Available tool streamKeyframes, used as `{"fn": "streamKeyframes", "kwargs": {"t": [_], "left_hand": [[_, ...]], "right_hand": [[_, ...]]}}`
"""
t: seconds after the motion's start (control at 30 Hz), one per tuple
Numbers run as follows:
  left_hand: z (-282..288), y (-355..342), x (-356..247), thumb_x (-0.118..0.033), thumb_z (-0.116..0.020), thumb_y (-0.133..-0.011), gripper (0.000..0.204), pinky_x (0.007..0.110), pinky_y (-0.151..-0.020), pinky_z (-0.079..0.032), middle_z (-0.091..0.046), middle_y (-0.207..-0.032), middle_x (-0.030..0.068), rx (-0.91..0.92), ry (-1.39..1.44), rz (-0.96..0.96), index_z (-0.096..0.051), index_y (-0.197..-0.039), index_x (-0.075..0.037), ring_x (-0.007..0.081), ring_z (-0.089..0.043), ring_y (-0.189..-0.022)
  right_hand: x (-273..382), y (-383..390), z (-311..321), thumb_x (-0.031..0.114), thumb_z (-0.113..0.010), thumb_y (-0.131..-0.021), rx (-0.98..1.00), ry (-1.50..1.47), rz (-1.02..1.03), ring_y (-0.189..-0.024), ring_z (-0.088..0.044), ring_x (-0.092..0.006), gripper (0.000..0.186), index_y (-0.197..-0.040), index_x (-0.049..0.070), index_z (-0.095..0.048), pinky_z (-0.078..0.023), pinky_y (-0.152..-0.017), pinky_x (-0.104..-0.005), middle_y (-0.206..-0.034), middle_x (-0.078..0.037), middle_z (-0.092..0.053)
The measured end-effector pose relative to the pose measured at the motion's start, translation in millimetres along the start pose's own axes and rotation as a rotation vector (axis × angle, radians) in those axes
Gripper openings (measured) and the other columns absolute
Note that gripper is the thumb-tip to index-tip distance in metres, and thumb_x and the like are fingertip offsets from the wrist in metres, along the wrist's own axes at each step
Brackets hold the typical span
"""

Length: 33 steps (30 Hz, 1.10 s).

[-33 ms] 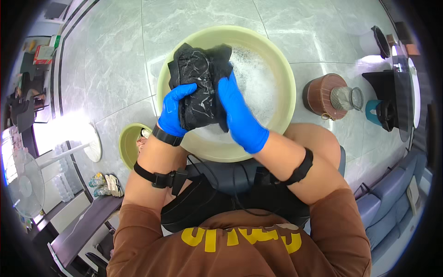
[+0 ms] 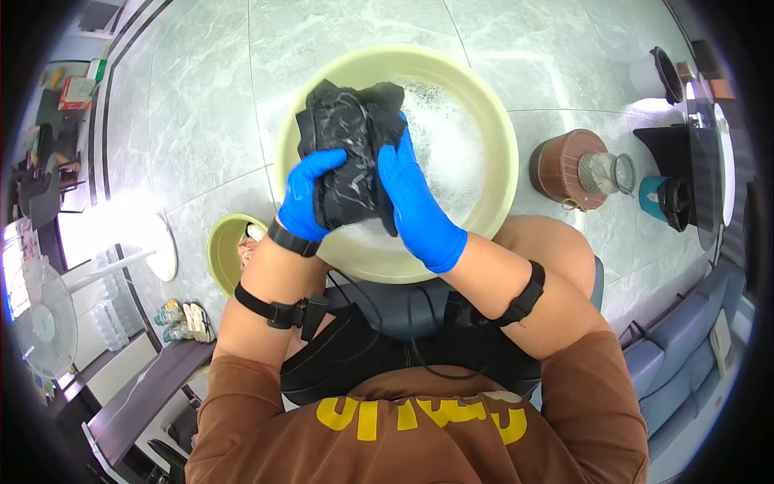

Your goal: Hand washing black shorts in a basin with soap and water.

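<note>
Nothing has shifted since the earlier frame, taken at the same instant: both hands sit on the cloth exactly as they did. Nearest, the person's brown sleeves and strapped forearms come up from the lower edge. The left hand (image 2: 310,194), in a blue glove, is wrapped round the lower left side of the wet black garment (image 2: 351,153), fingers curled over its front. The right hand (image 2: 419,206), also gloved in blue, presses flat and closed against the garment's right side, fingers pointing up. So the bundle is clamped between the two hands, equally near both, its long axis running away from the person, with the free bulk lying beyond the fingertips. It is held over the near-left part of the pale green basin (image 2: 500,137), which holds foamy water (image 2: 455,153). A small green bowl (image 2: 222,250) stands on the tiled floor (image 2: 193,105) left of the basin, a brown lidded pot (image 2: 564,165) right.
</note>
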State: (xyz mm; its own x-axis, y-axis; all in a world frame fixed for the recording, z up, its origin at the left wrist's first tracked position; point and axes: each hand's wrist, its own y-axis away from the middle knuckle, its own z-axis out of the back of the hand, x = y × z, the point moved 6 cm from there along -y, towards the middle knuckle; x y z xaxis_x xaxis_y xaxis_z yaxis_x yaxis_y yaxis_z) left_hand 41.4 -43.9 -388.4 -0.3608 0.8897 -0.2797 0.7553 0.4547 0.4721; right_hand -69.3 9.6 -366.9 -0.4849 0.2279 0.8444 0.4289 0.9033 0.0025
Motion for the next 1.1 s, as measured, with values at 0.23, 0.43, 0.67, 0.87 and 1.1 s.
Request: {"fn": "streamKeyframes", "kwargs": {"t": [0.23,0.43,0.67,0.87,1.1], "left_hand": [[-27,35,6,-0.011,-0.058,-0.081,0.068,0.053,-0.108,-0.048,-0.059,-0.137,0.0235,-0.062,-0.272,-0.110,-0.045,-0.146,0.002,0.0389,-0.061,-0.122],[-21,60,-74,-0.014,-0.057,-0.086,0.065,0.055,-0.108,-0.047,-0.058,-0.138,0.0248,0.030,-0.081,-0.364,-0.044,-0.147,0.002,0.0413,-0.061,-0.120],[-22,50,-78,-0.007,-0.057,-0.090,0.040,0.046,-0.096,-0.057,-0.067,-0.123,0.0178,-0.138,-0.197,-0.329,-0.060,-0.129,0.000,0.0314,-0.068,-0.109],[-31,10,-20,-0.006,-0.059,-0.094,0.033,0.032,-0.091,-0.054,-0.068,-0.114,0.0092,-0.061,-0.787,-0.663,-0.061,-0.127,0.001,0.0186,-0.066,-0.103],[-40,8,30,-0.012,-0.054,-0.102,0.041,0.036,-0.105,-0.046,-0.062,-0.131,0.0100,-0.156,-0.728,-0.616,-0.051,-0.141,0.002,0.0211,-0.059,-0.120]], "right_hand": [[15,-47,22,0.040,-0.048,-0.106,0.206,-0.582,-0.681,-0.121,-0.062,-0.0268,0.050,-0.139,0.002,-0.054,-0.052,-0.104,-0.0414,-0.134,-0.016,-0.062],[50,-65,58,0.015,-0.051,-0.099,0.193,-0.563,-0.633,-0.103,-0.071,-0.0346,0.039,-0.133,-0.004,-0.056,-0.062,-0.088,-0.0487,-0.121,-0.023,-0.068],[67,-41,23,0.023,-0.051,-0.104,0.184,-0.418,-0.515,-0.111,-0.068,-0.0269,0.043,-0.141,0.000,-0.050,-0.057,-0.095,-0.0386,-0.128,-0.015,-0.065],[-2,0,-17,0.029,-0.048,-0.107,0.184,0.062,-0.235,-0.135,-0.048,-0.0230,0.056,-0.154,0.002,-0.032,-0.039,-0.113,-0.0390,-0.149,-0.013,-0.046],[-2,-24,9,0.039,-0.047,-0.107,0.114,-0.332,-0.464,-0.120,-0.059,-0.0232,0.053,-0.145,0.002,-0.045,-0.048,-0.105,-0.0376,-0.132,-0.012,-0.059]]}}
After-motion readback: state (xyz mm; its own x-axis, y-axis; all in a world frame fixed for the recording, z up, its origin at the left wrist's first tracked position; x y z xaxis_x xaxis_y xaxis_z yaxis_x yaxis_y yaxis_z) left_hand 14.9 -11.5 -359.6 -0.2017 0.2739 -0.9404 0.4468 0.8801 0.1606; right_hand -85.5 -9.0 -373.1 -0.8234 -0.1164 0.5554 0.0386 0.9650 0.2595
